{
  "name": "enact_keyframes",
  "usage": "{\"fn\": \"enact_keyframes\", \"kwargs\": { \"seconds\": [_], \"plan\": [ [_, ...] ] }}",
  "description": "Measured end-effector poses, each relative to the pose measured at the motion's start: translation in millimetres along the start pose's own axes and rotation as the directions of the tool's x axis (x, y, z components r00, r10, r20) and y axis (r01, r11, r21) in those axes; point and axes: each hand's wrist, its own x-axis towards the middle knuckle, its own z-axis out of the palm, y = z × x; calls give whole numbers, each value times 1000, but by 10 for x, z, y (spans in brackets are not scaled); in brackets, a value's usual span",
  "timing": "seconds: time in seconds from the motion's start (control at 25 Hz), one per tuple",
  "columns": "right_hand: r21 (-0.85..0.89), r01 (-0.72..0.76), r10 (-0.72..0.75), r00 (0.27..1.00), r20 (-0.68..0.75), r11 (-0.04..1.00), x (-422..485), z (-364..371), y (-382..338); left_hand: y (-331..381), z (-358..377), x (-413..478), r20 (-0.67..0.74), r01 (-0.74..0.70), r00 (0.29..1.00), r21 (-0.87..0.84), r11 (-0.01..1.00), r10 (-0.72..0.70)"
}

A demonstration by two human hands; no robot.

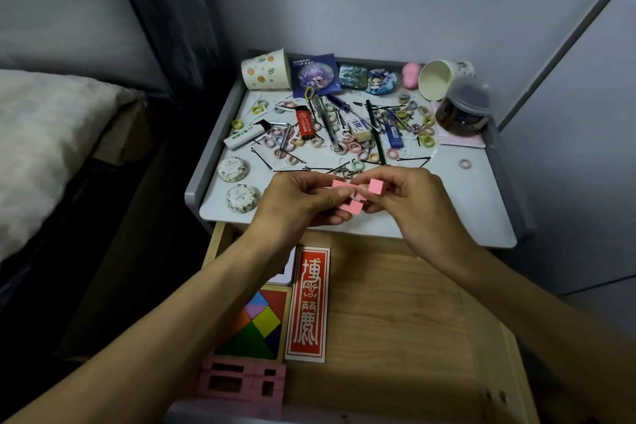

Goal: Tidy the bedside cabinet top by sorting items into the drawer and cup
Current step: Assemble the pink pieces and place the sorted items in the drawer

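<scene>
Both hands meet over the front edge of the grey cabinet top (pixel 481 213). My left hand (pixel 296 203) and my right hand (pixel 409 200) each pinch part of a pink block puzzle piece (pixel 354 194) held between them. Below, the wooden drawer (pixel 395 303) stands pulled out. In it lie a red card (pixel 307 303), a coloured tangram (pixel 256 323) and pink block pieces (pixel 241 380). A paper cup (pixel 265 69) stands upside down at the back left; another paper cup (pixel 438 79) lies on its side at the back right.
Hair ties, bobby pins, a red lighter (pixel 304 122), a white lighter (pixel 246 136), a blue lighter (pixel 392 129), pens, badges and two round tins (pixel 233 169) cover the top. A lidded jar (pixel 464 110) stands at the right. A bed (pixel 51 134) lies left.
</scene>
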Motion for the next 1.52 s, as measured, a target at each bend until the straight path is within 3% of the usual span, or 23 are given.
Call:
{"fn": "enact_keyframes", "kwargs": {
  "seconds": [0.12,0.48,0.76,1.16,1.28,1.36,1.44,1.52],
  "plan": [
    [-54,63,-62,998,6,997,-41,39,-34,-8,12,-7,2,-3,1000,-7,1000,3],
    [113,-17,15,1000,21,993,-46,4,-55,42,24,-13,-47,20,999,-73,997,-24],
    [-116,98,-104,994,-44,988,-90,30,-60,42,31,-37,-106,-30,994,-84,996,21],
    [-165,54,-60,998,-32,985,-78,13,-72,48,-21,-11,-74,-37,997,17,999,38],
    [-116,-50,51,999,7,992,-46,-107,-64,49,-23,-5,-89,-38,995,56,998,43],
    [-2,-211,211,977,26,978,1,-191,-24,46,-27,-9,-93,-33,995,81,996,41],
    [215,-409,381,910,160,887,41,-217,-9,43,-28,-10,-90,-22,995,100,995,31],
    [370,-519,426,851,307,770,68,-203,-20,41,-26,-7,-84,-10,996,107,994,19]
  ]
}}
